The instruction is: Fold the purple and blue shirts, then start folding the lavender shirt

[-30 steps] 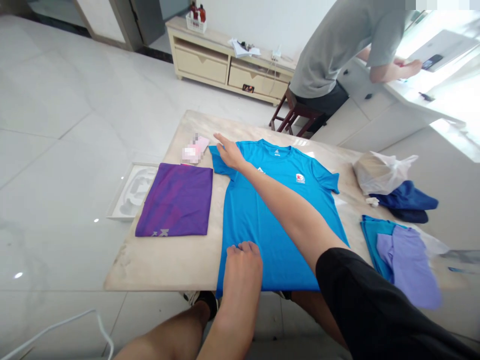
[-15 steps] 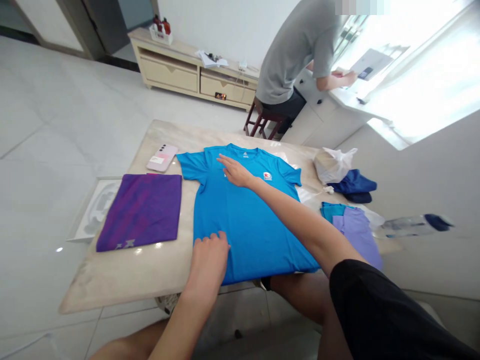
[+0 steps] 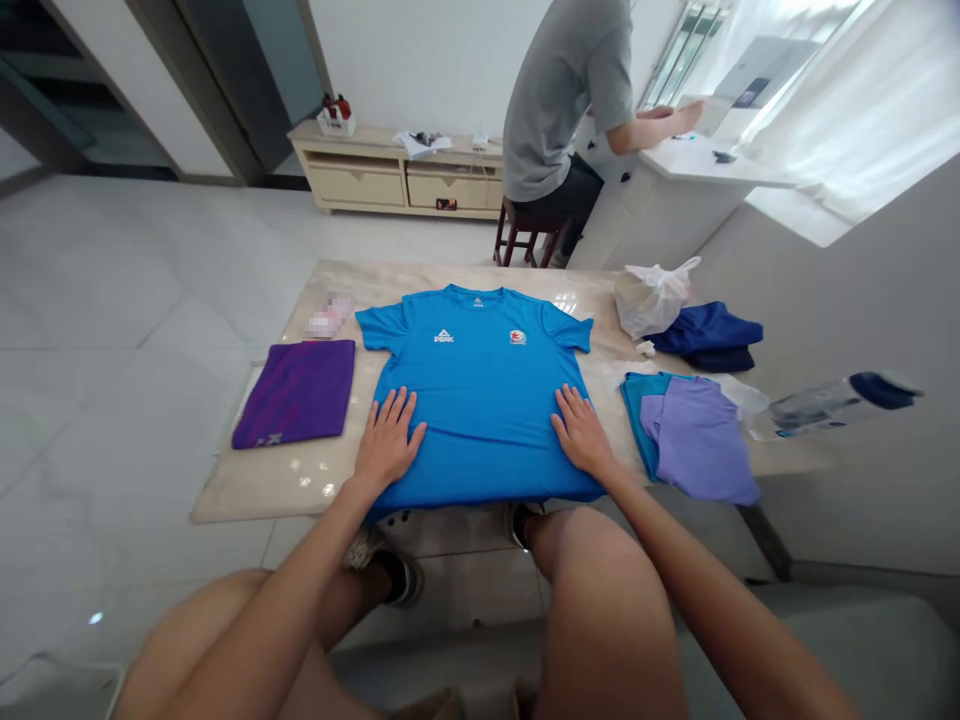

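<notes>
A blue T-shirt [image 3: 480, 370] lies spread face up on the table [image 3: 255, 492], its collar at the far side and its hem draped over the near edge. White logos show on its chest, and a faint crease runs across its middle. Flat on the shirt's left side rests my left hand [image 3: 388, 440], fingers stretched out. My right hand [image 3: 581, 430] lies likewise on the right side, fingers extended toward the sleeve. Neither hand grips the cloth. To the left is a folded purple garment [image 3: 300, 392].
Right of the shirt are teal and lilac clothes [image 3: 701, 435], a clear bottle [image 3: 817, 405], dark blue clothing [image 3: 709, 335] and a white plastic bag [image 3: 652, 298]. A phone [image 3: 330, 316] lies at the far left. Beyond, a person [image 3: 570, 100] sits on a stool [image 3: 529, 232] by a low cabinet [image 3: 356, 180].
My right hand has moved from the shirt's upper chest to its right side. My left hand has shifted up and flattened out. The view has tilted upward.
</notes>
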A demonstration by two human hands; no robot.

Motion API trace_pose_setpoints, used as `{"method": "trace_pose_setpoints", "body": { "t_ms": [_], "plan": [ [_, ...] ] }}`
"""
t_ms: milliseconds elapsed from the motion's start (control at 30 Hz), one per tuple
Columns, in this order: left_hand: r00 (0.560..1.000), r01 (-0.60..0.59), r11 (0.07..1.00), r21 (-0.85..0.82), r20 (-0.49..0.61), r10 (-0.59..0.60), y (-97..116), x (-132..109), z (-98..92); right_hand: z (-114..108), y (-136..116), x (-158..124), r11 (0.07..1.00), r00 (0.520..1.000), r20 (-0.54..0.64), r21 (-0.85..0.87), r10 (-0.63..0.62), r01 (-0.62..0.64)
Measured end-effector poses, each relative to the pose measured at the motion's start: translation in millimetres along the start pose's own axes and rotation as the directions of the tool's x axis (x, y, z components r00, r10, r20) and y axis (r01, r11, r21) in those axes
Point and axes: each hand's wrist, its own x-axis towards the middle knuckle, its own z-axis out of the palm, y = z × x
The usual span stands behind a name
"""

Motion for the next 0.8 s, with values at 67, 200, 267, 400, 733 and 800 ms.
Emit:
{"method": "trace_pose_setpoints", "body": {
  "t_ms": [67, 200, 267, 400, 733, 800],
  "plan": [
    [1.0, 0.001, 1.0, 0.012, 0.004, -0.001, -1, 1, 0.5, 0, 0, 0, 1.0, 1.0, 0.002, 0.015, -0.013, 0.013],
    [1.0, 0.003, 0.999, 0.034, 0.031, -0.004, 4, -1, -4.1, 1, -1, 1, 1.0, 1.0, -0.009, 0.016, -0.008, 0.008],
    [0.999, 0.008, 0.999, 0.045, 0.049, -0.01, 8, -7, -5.6, 2, -1, -2, 1.0, 1.0, -0.009, 0.017, -0.007, 0.007],
    [0.996, 0.014, 0.998, 0.061, 0.089, -0.02, 16, -28, -9.9, -1, -2, -15, 1.0, 1.0, 0.028, 0.023, -0.012, 0.012],
    [0.899, -0.058, 0.986, 0.157, 0.438, -0.017, 28, -57, -73.1, -53, 17, -26, 0.974, 0.973, 0.225, 0.202, 0.056, -0.103],
    [0.907, -0.032, 0.986, 0.165, 0.419, -0.04, 28, -40, -88.2, -73, 34, 0, 0.926, 0.958, 0.134, 0.256, 0.252, -0.279]
  ]
}}
